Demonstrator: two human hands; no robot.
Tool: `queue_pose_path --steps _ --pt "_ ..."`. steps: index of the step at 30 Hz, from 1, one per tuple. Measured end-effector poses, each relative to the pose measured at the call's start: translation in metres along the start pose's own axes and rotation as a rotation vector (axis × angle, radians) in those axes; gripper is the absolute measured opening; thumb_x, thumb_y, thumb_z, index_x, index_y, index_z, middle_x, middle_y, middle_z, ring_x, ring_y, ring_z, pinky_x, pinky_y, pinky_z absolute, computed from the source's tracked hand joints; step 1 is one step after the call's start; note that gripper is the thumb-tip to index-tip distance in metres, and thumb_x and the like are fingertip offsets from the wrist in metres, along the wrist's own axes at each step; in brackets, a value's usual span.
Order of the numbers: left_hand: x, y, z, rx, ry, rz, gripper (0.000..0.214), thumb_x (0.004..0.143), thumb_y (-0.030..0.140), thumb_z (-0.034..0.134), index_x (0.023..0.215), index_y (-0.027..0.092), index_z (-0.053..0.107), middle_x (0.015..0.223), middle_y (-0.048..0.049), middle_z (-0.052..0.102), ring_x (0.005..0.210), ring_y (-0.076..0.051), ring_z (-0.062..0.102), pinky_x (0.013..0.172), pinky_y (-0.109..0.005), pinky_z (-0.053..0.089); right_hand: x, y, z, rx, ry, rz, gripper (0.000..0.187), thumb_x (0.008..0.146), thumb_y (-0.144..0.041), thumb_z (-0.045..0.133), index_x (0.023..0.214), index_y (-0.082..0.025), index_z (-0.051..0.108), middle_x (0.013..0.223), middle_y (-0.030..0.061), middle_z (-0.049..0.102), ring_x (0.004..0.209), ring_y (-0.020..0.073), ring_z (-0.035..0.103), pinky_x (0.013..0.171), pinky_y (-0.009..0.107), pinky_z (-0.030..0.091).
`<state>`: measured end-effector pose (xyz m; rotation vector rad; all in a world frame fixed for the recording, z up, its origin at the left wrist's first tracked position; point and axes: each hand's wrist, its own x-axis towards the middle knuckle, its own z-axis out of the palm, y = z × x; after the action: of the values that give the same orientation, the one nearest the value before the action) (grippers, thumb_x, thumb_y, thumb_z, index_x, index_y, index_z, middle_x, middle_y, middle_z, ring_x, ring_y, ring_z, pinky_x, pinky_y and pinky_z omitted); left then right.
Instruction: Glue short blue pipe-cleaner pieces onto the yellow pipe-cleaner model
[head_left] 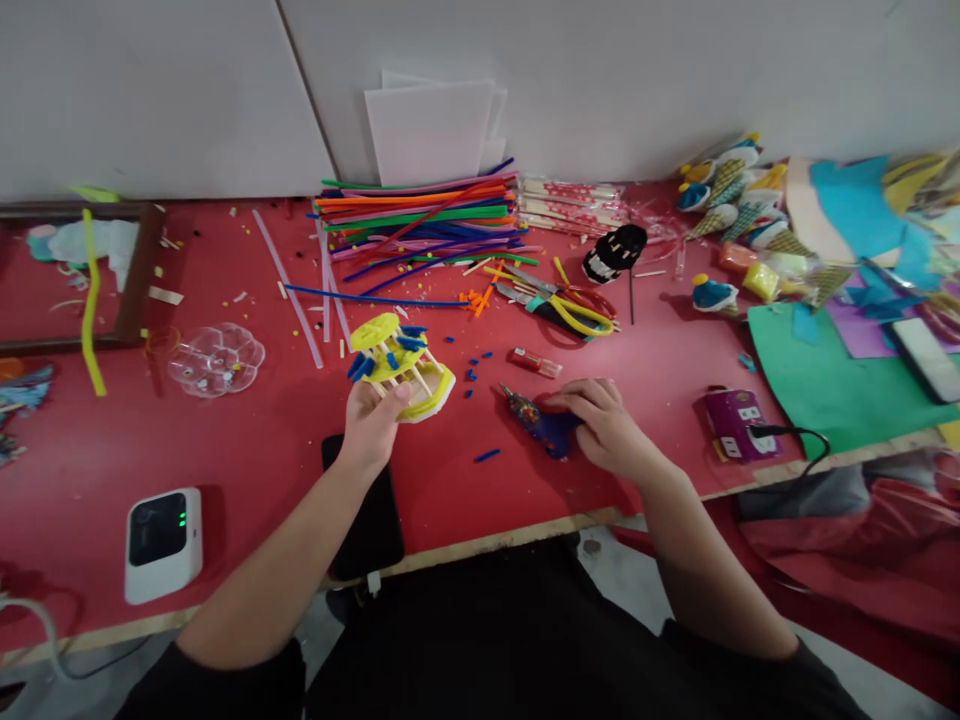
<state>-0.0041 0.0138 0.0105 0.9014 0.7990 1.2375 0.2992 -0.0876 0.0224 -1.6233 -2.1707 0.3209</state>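
Note:
My left hand (pixel 373 425) is closed around a small tiered model (pixel 401 365) with yellow layers, pale stick posts and short blue pieces on its middle layer. Its wide base tilts toward the right. My right hand (pixel 604 425) is at the handle of a dark blue glue gun (pixel 536 420), fingers bent over it. The gun lies low at the red tabletop, nozzle pointing up and left; its grip is partly hidden by my fingers. Between the hands lie several blue cut bits (pixel 471 375) and a longer blue piece (pixel 487 455).
Behind are a pile of coloured pipe cleaners (pixel 427 225), pliers (pixel 562 305) and a black-and-white figure (pixel 615 252). A red-labelled tube (pixel 536 362) lies near the gun. Left are a clear flower-shaped tray (pixel 217 360), a black phone (pixel 367 510) and a white device (pixel 163 545); right, a purple socket box (pixel 739 425).

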Motion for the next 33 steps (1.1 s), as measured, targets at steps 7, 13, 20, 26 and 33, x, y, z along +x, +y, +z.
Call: queue_pose_path --steps 7,13,20,26,33 --pt "-0.007 0.003 0.003 0.016 -0.002 -0.062 0.034 0.065 0.05 0.092 0.07 0.023 0.071 0.089 -0.0038 0.081 0.103 -0.029 0.077 0.096 -0.046 0.062 0.056 0.013 0.01 -0.05 0.068 0.118 0.027 0.084 -0.019 0.056 0.107 -0.021 0.069 0.103 0.0139 0.07 0.103 0.0336 0.061 0.096 0.055 0.049" --pt "-0.012 -0.001 -0.003 0.045 -0.003 -0.069 0.037 0.065 0.052 0.091 0.085 0.025 0.077 0.092 -0.0055 0.082 0.101 -0.029 0.078 0.093 -0.044 0.063 0.085 0.011 0.018 0.007 0.065 0.112 0.023 0.077 -0.011 0.052 0.093 -0.02 0.065 0.097 0.0141 0.071 0.094 0.0293 0.067 0.085 0.044 0.055" --pt "-0.017 -0.006 -0.007 0.085 -0.006 -0.088 0.046 0.065 0.054 0.09 0.099 0.025 0.079 0.097 -0.0077 0.082 0.092 -0.028 0.079 0.089 -0.044 0.065 0.07 -0.066 0.005 0.303 0.313 0.214 0.016 0.095 -0.038 0.06 0.088 -0.024 0.057 0.06 -0.0038 0.063 0.048 0.0129 0.058 0.049 0.024 0.042" --pt "-0.021 -0.004 -0.006 0.078 -0.002 -0.088 0.05 0.062 0.055 0.092 0.1 0.026 0.077 0.094 -0.0064 0.081 0.094 -0.029 0.079 0.09 -0.045 0.065 0.065 -0.097 0.002 0.47 0.368 0.178 0.013 0.098 -0.033 0.056 0.104 -0.024 0.064 0.08 0.0 0.072 0.054 0.0111 0.055 0.054 0.026 0.046" --pt "-0.023 -0.006 -0.007 0.053 0.008 -0.106 0.052 0.058 0.049 0.096 0.1 0.028 0.075 0.098 -0.0046 0.081 0.09 -0.027 0.079 0.088 -0.045 0.065 0.073 -0.112 0.016 0.644 0.263 0.193 0.021 0.096 -0.042 0.057 0.089 -0.023 0.063 0.077 0.0005 0.064 0.073 0.0162 0.06 0.07 0.032 0.05"
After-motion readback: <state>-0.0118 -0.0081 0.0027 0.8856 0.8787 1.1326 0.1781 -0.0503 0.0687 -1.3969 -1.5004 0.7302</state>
